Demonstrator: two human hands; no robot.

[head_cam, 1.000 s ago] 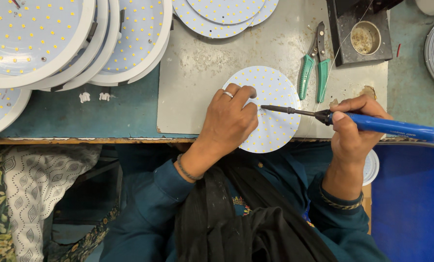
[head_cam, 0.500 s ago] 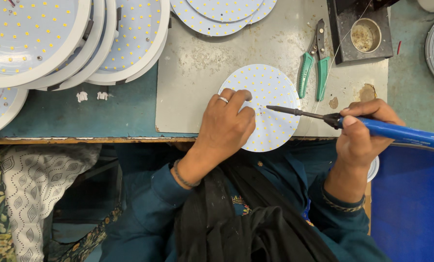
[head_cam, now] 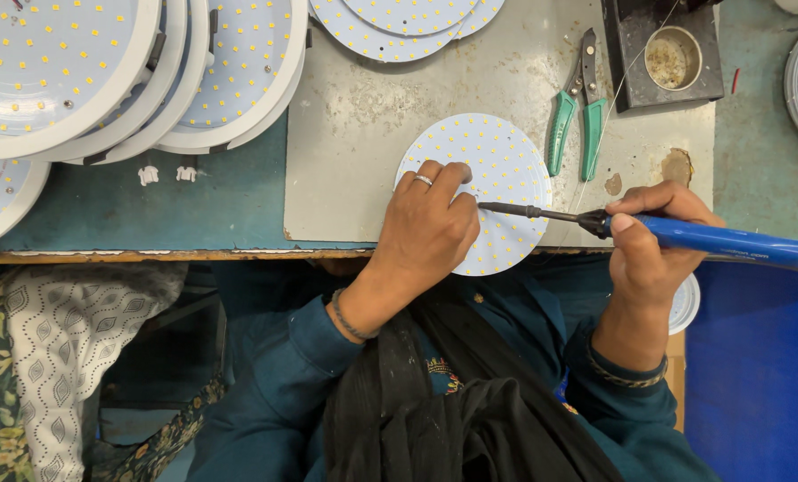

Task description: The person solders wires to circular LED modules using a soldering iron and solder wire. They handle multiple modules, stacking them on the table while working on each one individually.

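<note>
On the grey metal sheet (head_cam: 363, 134) at the bench's near edge: one round white LED disc (head_cam: 497, 170), its near rim overhanging toward you. Your left hand (head_cam: 430, 228) lies flat on the disc, fingers together and curled down to pin it. Your right hand (head_cam: 653, 245) is closed round the blue-handled soldering iron (head_cam: 685, 234), whose tip sits over the disc just beside your left fingertips. Step in hand, as judged: soldering a point on the disc. Next move calls for a steady tip and keeping your pinning fingers off it. Nearby: green-handled pliers (head_cam: 577, 120), a small round tin (head_cam: 673, 58) in a black holder, stacked lamp panels (head_cam: 104, 71) at left.
</note>
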